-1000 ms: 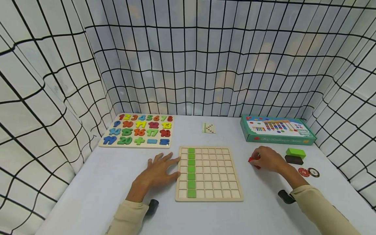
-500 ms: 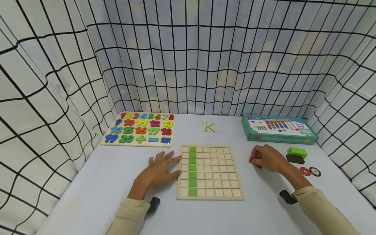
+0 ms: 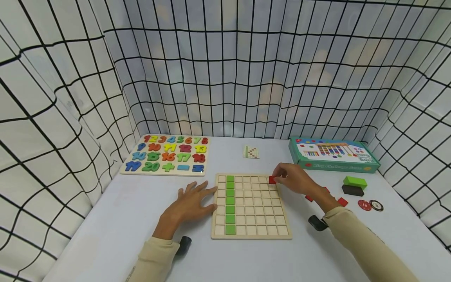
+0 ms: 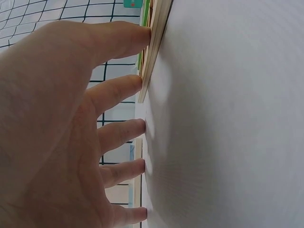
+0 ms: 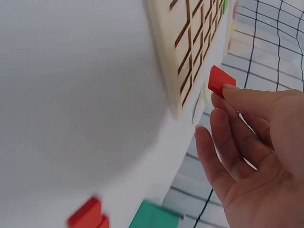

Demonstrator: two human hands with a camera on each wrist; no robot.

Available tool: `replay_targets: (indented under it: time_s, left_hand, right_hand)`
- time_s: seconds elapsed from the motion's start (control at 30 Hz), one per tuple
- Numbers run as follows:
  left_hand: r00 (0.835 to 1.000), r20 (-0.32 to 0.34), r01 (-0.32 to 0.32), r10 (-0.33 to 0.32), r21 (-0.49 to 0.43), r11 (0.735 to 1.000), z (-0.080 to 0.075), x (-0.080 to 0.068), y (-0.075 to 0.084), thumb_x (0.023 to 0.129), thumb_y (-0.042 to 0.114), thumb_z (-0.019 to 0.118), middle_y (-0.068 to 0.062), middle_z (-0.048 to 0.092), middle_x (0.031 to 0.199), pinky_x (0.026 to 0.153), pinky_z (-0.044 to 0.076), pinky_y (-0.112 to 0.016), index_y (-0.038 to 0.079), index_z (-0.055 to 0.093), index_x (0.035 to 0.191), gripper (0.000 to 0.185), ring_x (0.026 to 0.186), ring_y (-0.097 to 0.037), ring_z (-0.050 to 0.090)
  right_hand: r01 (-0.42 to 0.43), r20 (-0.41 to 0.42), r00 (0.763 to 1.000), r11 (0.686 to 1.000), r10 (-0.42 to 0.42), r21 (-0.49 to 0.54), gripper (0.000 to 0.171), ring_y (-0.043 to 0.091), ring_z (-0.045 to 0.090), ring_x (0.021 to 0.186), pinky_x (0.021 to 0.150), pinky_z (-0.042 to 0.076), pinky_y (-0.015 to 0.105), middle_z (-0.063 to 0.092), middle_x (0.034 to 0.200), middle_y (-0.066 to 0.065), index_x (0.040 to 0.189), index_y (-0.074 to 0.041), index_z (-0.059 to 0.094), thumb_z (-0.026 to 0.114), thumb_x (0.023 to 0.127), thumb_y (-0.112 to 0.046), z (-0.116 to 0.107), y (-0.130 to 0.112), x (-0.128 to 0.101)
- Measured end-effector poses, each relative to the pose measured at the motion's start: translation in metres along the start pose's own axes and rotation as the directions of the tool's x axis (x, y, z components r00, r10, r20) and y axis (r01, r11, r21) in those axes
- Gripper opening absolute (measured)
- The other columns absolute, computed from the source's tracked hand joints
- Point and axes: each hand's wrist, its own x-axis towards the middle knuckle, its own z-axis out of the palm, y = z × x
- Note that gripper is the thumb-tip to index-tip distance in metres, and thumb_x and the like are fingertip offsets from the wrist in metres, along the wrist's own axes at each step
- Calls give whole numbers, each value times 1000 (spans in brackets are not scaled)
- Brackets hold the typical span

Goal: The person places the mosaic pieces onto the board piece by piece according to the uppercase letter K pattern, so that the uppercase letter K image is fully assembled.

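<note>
A wooden grid board [image 3: 251,237] lies in the middle of the table, with a column of green square tiles [image 3: 230,200] set in its second column from the left. My left hand [image 3: 190,203] has its fingers spread, thumb and index fingertip at the board's left edge and the other fingertips on the table. Over the board's far right corner, my right hand [image 3: 294,178] pinches a red square tile [image 5: 221,80] between thumb and index finger. More red tiles [image 3: 342,201] lie on the table under the right wrist, partly hidden by it.
A number puzzle board [image 3: 165,172] sits at the back left, a small pattern card [image 3: 251,152] at the back. At right are a green game box [image 3: 334,166], a green block [image 3: 355,181], a dark block [image 3: 352,190] and two chips [image 3: 364,205]. Black netting surrounds the table.
My right hand has moved left from the red tiles to the board's far right corner, carrying one red tile. Loose red tiles now show where it was. My left hand stays at the board's edge.
</note>
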Motion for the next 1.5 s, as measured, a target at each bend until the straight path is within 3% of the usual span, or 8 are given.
replay_targets:
  time_s: [0.27, 0.57, 0.8, 1.13, 1.33, 1.5]
  left_hand:
    - [1000, 8, -2, 2, -4, 1000, 2, 0, 0, 100, 43, 69, -12, 35, 172, 122, 12, -79, 25, 51, 159, 64, 160, -46, 20]
    - [1000, 6, -3, 3, 6, 1000, 2, 1, 1, 100, 43, 68, -12, 35, 172, 122, 12, -79, 25, 51, 160, 64, 160, -46, 19]
    - [1000, 12, 0, 0, 2, 1000, 3, 2, 1, 100, 43, 68, -13, 35, 172, 122, 12, -79, 25, 51, 160, 64, 161, -46, 18]
    - [1000, 11, 1, -1, 1, 1000, 0, 0, 1, 100, 42, 68, -13, 35, 172, 122, 11, -79, 24, 51, 160, 64, 160, -47, 18]
    - [1000, 11, 2, -2, 4, 1000, -1, 0, 0, 100, 42, 68, -13, 34, 172, 122, 11, -79, 24, 51, 160, 64, 160, -47, 18]
    - [1000, 11, 7, -7, 5, 1000, -1, 1, -1, 101, 42, 68, -12, 33, 173, 122, 10, -78, 25, 50, 160, 65, 161, -46, 16]
  right_hand:
    - [10, 21, 1000, 1000, -10, 0, 7, 15, 59, 81, 73, 50, 31, 75, 94, 2, 103, -9, 73, 74, 97, -5, 23, -2, 25]
    - [-69, 47, 997, 998, 69, 7, 7, 18, 64, 90, 81, 53, 34, 75, 101, 5, 104, -9, 76, 72, 99, -8, 27, 1, 31]
    - [-101, 54, 994, 995, 99, 23, 10, 18, 61, 90, 78, 52, 32, 76, 103, 4, 104, -9, 81, 72, 100, -9, 31, 1, 30]
    - [-33, 80, 996, 995, 26, 89, 20, 32, 71, 114, 95, 59, 48, 75, 122, 13, 121, -4, 75, 67, 103, -8, 13, 1, 10]
    - [7, 93, 996, 997, -15, 80, 21, 30, 72, 110, 88, 60, 41, 74, 124, 15, 121, -1, 74, 66, 103, -7, -4, 5, -5]
    - [-23, 86, 996, 1000, 23, 0, 20, 29, 70, 105, 86, 61, 40, 74, 117, 15, 119, 2, 73, 68, 102, -6, -32, 17, -22]
